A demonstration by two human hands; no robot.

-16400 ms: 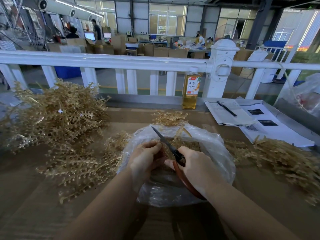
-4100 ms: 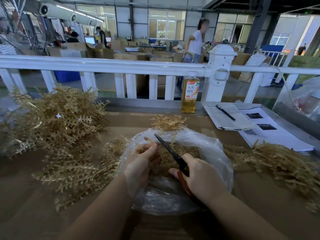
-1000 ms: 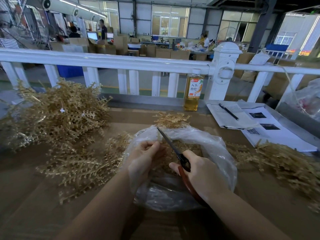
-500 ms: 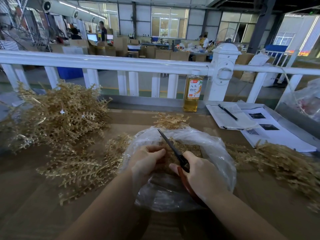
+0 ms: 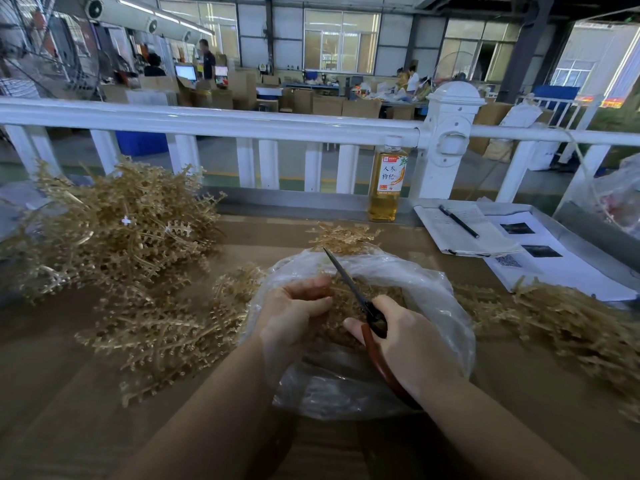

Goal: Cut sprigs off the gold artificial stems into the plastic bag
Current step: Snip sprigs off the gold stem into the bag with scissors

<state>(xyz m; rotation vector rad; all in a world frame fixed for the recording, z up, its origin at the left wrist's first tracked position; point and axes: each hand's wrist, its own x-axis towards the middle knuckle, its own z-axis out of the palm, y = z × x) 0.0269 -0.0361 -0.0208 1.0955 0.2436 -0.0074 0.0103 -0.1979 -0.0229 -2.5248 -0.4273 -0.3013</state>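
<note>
Both hands are over the open plastic bag point(image 5: 433, 289) in the middle of the brown surface point(image 5: 52, 393): the left hand point(image 5: 294, 313) has its fingers curled round a gold sprig at the bag's mouth, and the right hand point(image 5: 405, 344) grips red-handled scissors point(image 5: 349, 285), blades pointing up and away. Cut sprigs point(image 5: 388, 296) sit inside the bag, with gold artificial stems point(image 5: 114, 230) piled left and more on the right point(image 5: 571, 317).
</note>
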